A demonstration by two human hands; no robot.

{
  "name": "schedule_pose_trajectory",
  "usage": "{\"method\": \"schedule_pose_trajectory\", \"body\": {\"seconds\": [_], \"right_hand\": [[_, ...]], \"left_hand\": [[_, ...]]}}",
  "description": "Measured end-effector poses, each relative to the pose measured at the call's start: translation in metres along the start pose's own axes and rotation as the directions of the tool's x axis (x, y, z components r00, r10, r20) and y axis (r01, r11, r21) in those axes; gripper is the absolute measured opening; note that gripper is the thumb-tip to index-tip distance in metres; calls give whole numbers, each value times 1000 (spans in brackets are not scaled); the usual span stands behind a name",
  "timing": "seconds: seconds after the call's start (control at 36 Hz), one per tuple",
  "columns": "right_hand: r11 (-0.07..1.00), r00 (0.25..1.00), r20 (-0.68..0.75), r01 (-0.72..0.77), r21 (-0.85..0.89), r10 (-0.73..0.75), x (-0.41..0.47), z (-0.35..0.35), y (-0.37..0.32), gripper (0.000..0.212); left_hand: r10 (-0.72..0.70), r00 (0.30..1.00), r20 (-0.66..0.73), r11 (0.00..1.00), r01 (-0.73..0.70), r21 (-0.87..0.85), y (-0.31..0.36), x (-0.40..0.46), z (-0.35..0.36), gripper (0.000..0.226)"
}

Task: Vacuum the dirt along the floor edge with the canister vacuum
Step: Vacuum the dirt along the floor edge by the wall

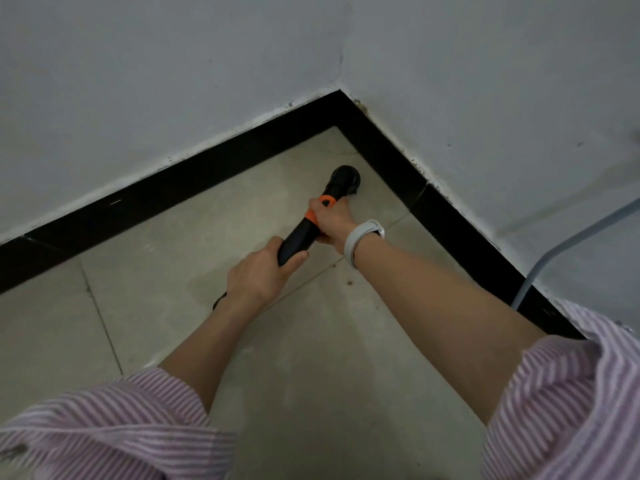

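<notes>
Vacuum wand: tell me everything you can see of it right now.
The wand is a black tube, plastic by its look, with an orange collar midway and a round black nozzle at its tip. It slants down toward the corner, nozzle on the tile near the black skirting. The left hand holds the near end; the right hand wraps the collar.

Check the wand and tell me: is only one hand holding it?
No: both hands grip the vacuum wand, the left hand at its near end and the right hand by the orange collar.
</notes>
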State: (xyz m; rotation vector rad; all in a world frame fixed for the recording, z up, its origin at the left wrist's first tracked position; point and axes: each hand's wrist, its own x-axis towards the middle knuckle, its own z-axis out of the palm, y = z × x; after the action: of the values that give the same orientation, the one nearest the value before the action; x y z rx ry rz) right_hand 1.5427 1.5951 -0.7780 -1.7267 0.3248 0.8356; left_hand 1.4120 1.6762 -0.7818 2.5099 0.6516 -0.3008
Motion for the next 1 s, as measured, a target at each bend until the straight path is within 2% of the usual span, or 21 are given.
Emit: {"method": "schedule_pose_trajectory", "body": {"seconds": [0.19,0.33,0.53,0.83,0.92,1.0], "right_hand": [[1000,995,-102,-2,31,5,-6,-21,18,62],[997,991,-128,-25,79,35,-20,-40,42,43],[990,991,-78,-100,104,108,-37,-30,58,47],[985,987,68,-149,83,143,-79,24,63,47],[982,980,111,-176,68,168,-93,38,76,45],[979,967,168,-201,33,192,-108,52,89,47]], "left_hand": [[62,994,86,996,-57,-63,12,-6,15,45],[129,987,93,990,-133,43,15,-23,24,46],[149,985,85,982,-158,104,-3,-47,21,47],[92,995,-47,978,-81,191,-45,-96,5,44],[87,995,-57,961,-69,267,-59,-120,5,43],[47,997,-64,961,-28,274,-75,-143,5,39]]}}
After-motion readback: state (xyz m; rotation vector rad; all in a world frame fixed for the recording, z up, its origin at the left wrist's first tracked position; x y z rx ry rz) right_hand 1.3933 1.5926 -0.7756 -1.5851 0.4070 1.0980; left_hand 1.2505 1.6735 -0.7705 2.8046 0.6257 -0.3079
